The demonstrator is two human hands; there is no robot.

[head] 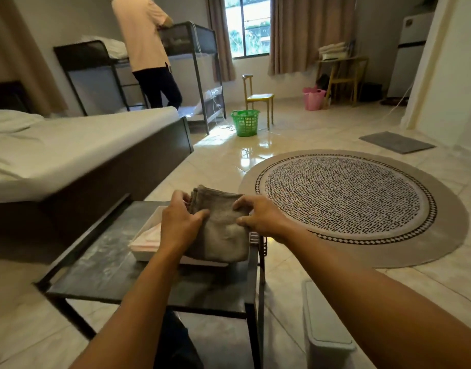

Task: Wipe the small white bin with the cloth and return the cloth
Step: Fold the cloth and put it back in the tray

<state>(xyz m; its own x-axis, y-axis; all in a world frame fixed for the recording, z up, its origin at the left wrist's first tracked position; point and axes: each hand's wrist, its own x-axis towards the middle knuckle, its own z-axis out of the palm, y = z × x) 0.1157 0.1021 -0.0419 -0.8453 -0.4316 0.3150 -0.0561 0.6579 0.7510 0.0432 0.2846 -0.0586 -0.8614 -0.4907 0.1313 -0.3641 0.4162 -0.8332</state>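
A folded grey-brown cloth is held over a white tray on a dark low table. My left hand grips the cloth's left edge, thumb on top. My right hand pinches its right edge. The small white bin stands on the floor to the right of the table, below my right forearm, which hides part of it. A pale pink folded item lies in the tray beside the cloth.
A bed lies to the left. A round patterned rug covers the floor ahead right. Farther off are a green basket, a yellow chair, a pink basket and a person at a bunk bed.
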